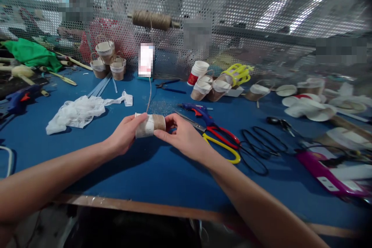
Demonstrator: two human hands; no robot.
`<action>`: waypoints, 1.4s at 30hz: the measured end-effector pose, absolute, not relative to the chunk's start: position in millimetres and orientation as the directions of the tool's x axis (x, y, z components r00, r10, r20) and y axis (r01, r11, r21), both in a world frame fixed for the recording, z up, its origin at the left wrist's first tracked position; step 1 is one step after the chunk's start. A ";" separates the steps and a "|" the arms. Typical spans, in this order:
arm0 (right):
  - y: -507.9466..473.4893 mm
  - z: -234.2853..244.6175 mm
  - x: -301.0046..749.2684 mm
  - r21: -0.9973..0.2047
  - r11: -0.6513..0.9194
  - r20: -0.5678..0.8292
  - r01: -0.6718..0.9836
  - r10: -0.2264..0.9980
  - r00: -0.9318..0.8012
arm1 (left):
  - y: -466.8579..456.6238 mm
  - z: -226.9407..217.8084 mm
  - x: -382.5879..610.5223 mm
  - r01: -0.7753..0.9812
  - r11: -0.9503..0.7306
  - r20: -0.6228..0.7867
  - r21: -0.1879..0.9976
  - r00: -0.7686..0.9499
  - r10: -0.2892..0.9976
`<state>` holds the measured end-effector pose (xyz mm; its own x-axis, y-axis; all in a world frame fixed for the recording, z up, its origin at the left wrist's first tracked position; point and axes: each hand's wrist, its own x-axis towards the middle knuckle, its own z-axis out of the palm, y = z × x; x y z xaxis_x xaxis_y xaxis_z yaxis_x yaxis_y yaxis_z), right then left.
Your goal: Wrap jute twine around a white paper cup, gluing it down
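Observation:
A paper cup [145, 127] lies sideways between my two hands above the blue table, its white wall showing at the left and a band of brown twine wound around its right part. My left hand [128, 132] grips the cup at the left end, thumb on top. At the right end my right hand [183, 133] has its thumb and fingers closed about the twine-wrapped part. A twine strand [150, 95] runs from the cup up towards a spool of twine [151, 20] on the mesh panel. Close beyond the right hand lie a blue glue gun [200, 111] and scissors [223, 145].
Crumpled white lace [77, 114] and glue sticks [101, 86] lie left. Small twine baskets [117, 69], a phone [146, 60], pliers [173, 87] and stacked cups [198, 72] stand or lie behind. A black cable [255, 145] and purple power strip [316, 168] are right.

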<state>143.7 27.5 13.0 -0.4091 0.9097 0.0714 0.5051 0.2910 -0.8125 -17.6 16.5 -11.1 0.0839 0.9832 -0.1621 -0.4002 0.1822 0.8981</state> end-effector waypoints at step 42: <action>19.2 7.1 167.9 -0.920 0.278 0.249 0.278 0.959 -0.134 | 27.4 -10.6 -79.3 0.756 -0.271 0.311 0.596 0.093 0.946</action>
